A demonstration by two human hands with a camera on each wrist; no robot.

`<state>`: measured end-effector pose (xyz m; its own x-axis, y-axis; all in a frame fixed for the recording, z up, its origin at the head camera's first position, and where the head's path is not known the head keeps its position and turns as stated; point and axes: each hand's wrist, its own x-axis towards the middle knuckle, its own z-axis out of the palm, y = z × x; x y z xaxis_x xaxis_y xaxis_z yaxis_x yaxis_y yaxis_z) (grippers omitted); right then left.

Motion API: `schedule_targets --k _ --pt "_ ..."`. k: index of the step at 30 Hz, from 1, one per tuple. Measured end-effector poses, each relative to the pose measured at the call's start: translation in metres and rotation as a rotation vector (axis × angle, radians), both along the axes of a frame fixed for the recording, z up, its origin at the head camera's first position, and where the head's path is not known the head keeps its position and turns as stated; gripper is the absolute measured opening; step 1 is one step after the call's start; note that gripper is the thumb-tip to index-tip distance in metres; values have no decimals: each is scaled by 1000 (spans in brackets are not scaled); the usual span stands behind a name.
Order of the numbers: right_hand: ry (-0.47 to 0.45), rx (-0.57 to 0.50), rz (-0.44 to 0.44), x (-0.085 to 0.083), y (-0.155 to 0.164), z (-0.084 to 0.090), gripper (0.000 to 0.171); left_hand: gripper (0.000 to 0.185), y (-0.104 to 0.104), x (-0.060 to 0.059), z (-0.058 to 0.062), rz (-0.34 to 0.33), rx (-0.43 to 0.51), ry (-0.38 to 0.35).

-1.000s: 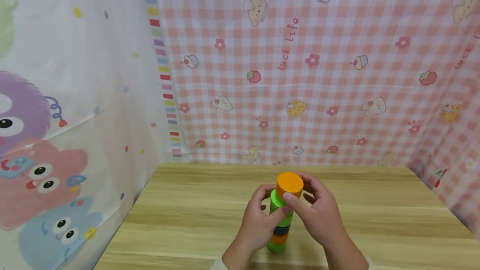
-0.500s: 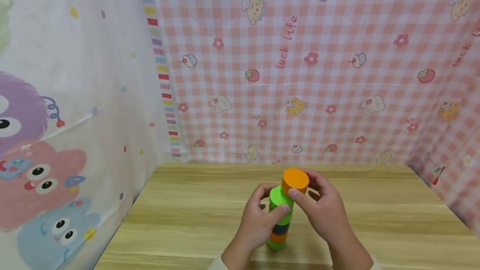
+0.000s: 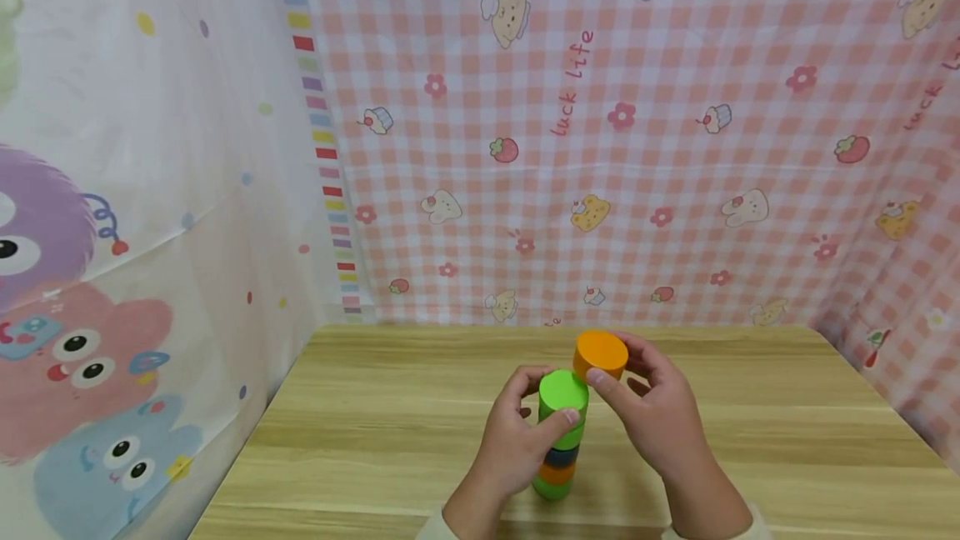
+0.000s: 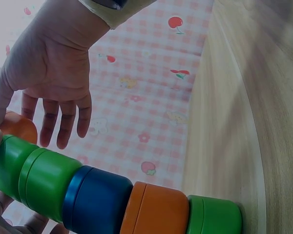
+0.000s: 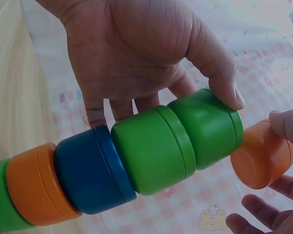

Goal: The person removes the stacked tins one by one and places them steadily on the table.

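Orange cap lifted off the stack and carried up-right since a second ago; it no longer sits on the top green piece.

Right hand (image 3: 660,419) pinches the orange cap (image 3: 601,355) between thumb and fingers, just right of centre frame, tilted, clear of the tower beside it. Left hand (image 3: 517,440) is curled round the upper green cylinder (image 3: 563,407), thumb pressed on its rim. Stack (image 5: 112,170) reads green, green, blue, orange, green from the top down, standing upright on the wooden desk (image 3: 375,423), lower centre. Pink gingham cloth (image 3: 600,132) hangs behind.
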<state>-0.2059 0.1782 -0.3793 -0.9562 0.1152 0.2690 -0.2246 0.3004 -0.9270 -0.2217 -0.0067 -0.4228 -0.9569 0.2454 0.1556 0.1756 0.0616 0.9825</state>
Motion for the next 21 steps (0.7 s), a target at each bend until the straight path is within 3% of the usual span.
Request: schedule_targets --k 21 --pt "-26 6 -24 -9 6 -6 58 41 0 1 0 -1 12 0"
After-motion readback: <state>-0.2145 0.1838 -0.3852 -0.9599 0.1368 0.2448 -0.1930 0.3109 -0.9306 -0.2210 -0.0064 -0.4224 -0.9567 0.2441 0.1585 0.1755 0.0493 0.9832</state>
